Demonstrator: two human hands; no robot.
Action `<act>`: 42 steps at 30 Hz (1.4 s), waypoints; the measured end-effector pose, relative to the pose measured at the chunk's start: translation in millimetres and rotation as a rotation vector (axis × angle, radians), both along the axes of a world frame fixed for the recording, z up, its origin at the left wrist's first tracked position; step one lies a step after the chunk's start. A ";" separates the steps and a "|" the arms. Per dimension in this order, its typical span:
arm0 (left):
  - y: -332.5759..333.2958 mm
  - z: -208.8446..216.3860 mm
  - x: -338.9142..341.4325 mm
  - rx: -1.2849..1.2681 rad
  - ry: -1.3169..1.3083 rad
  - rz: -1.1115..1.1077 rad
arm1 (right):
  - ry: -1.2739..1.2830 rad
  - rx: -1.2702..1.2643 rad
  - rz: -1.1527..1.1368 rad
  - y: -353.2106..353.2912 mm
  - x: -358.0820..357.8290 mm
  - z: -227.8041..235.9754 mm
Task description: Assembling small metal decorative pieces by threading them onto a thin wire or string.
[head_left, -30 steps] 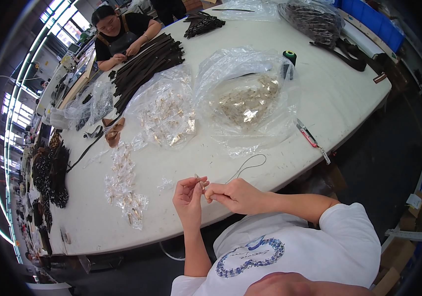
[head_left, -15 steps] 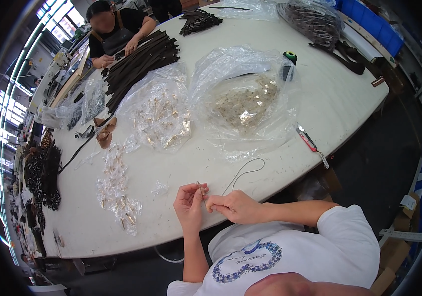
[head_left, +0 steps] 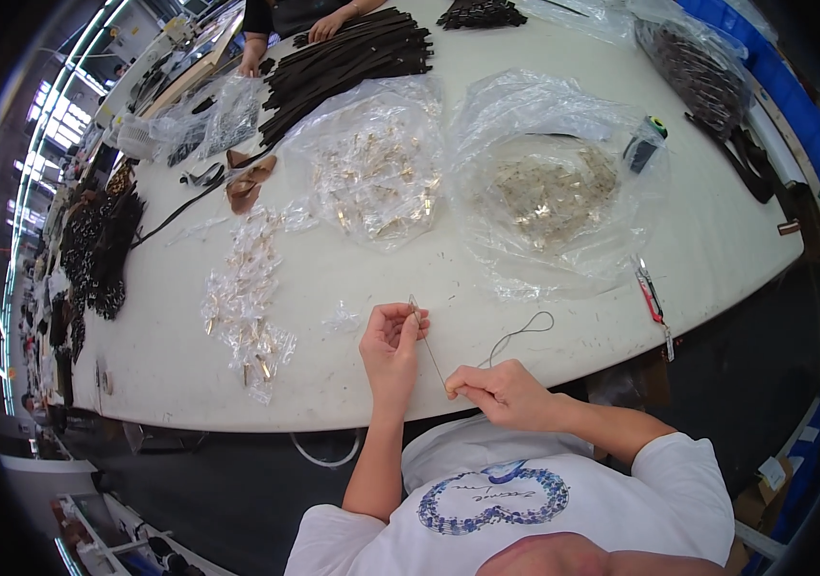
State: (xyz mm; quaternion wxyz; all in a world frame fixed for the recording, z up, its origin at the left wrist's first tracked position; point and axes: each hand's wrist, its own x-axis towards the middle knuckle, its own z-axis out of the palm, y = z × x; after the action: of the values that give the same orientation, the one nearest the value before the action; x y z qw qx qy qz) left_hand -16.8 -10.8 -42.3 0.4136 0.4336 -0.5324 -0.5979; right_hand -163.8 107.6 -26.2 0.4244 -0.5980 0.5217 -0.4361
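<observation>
My left hand [head_left: 392, 353] is closed in a pinch near the table's front edge, with a small loop of thin grey cord rising above its fingertips. From there the thin cord [head_left: 431, 357] runs taut, down and to the right, into the closed fingers of my right hand [head_left: 508, 396]. Beyond the right hand, a looped end of grey cord [head_left: 515, 332] lies on the table. It seems to belong to the same cord, though the fingers hide the join. Left of my left hand lies a small clear plastic packet [head_left: 341, 317].
Small clear packets with gold-coloured pieces [head_left: 254, 288] lie at left. Behind are two open plastic bags of small parts [head_left: 376, 178] [head_left: 554, 192]. A red-handled cutter [head_left: 650, 296] and a thread spool [head_left: 645, 144] are at right. Dark straps [head_left: 352, 62] lie before a co-worker.
My right hand has drawn away from the left, down and to the right, stretching the cord between them. The view has shifted, so the table sits higher and further right in the picture.
</observation>
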 end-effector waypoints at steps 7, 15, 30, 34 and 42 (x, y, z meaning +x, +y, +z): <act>-12.0 21.1 8.0 0.065 0.048 -0.015 | -0.099 0.056 -0.236 -15.5 -50.5 21.0; 10.7 18.9 4.4 0.318 0.180 -0.200 | 0.240 -0.015 -0.948 -8.2 -123.8 29.2; 11.2 12.0 -5.1 0.240 0.176 -0.142 | -0.167 -0.111 -0.344 -23.5 -6.7 -9.1; 14.1 10.2 -6.9 0.273 0.201 -0.200 | -0.208 0.027 -0.319 -24.8 -18.6 -10.1; 18.0 7.4 -6.6 0.235 0.175 -0.226 | -0.410 0.220 -0.364 -24.1 -16.1 -6.7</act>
State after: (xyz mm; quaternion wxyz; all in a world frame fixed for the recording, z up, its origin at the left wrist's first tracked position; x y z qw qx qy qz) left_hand -23.4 7.2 -34.9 0.3351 0.3627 -0.4662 -0.7341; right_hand -179.8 83.5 -33.0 0.4981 -0.3444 0.5677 -0.5576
